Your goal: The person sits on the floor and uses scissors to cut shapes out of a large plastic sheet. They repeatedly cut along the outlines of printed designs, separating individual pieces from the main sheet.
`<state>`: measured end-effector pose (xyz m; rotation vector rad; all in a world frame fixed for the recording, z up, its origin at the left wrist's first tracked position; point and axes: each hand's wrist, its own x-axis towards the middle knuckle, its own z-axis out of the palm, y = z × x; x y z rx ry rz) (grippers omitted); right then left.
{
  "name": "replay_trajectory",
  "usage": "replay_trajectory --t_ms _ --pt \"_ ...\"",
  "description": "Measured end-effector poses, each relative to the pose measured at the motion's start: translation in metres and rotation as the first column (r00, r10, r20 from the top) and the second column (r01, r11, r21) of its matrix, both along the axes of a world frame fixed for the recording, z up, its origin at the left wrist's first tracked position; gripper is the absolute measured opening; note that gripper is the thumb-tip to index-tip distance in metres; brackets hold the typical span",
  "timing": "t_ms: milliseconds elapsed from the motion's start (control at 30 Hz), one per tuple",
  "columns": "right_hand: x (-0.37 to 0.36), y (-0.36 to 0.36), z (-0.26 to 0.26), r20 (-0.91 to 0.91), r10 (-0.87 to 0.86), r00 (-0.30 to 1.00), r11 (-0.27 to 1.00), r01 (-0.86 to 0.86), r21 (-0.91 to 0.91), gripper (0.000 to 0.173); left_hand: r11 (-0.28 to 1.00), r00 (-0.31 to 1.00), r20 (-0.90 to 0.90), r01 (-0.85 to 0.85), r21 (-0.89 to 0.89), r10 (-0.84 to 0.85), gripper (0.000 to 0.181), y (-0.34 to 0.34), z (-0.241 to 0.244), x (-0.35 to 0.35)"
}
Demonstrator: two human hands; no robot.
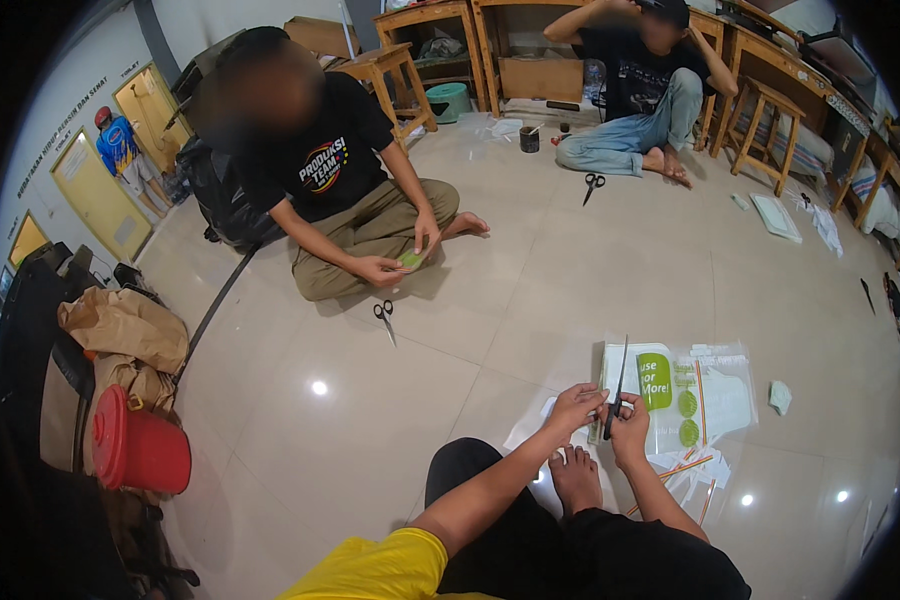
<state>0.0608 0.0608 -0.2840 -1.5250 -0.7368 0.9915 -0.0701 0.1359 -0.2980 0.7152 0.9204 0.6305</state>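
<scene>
My right hand [627, 433] grips a pair of black-handled scissors [616, 401], whose blades point away from me. Close on its left, my left hand [576, 409] has its fingertips at the left edge of a printed transparent sheet [729, 375] with green and striped parts. What those fingers pinch is too small to tell exactly. The sheet lies on the floor before my bare foot [576, 480]. Beside it, on the near side, are white cut scraps [709, 466] and several narrow striped strips [681, 470].
A seated person [322, 165] holds a green printed piece; scissors [385, 319] lie before them. Another person [637, 97] sits farther back, near other scissors [592, 186]. A red lidded bucket [150, 446] stands left. A crumpled piece [779, 397] lies right of the sheet.
</scene>
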Motion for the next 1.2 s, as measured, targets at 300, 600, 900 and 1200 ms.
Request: replay_trajectory --t_ms 300,600,900,1200 --pt "0.001 -0.001 0.003 -0.021 0.045 0.999 0.998 -0.044 0.039 0.057 0.998 0.998 -0.006 0.060 0.015 -0.060 0.050 0.003 -0.008 -0.003" --pt "0.002 0.000 -0.003 0.115 0.011 0.993 0.996 -0.022 0.088 0.058 0.999 0.997 0.079 -0.006 -0.048 0.010 0.045 0.001 -0.017 -0.003" --pt "-0.005 -0.008 -0.007 0.453 -0.121 0.883 0.989 0.069 0.131 0.064 0.994 0.997 0.068 0.011 0.112 -0.019 0.019 0.000 -0.025 -0.001" --pt "-0.008 0.000 -0.003 0.400 -0.107 0.910 0.994 0.090 0.061 0.049 0.996 0.999 0.019 -0.035 0.078 0.033 0.021 0.000 -0.002 -0.002"
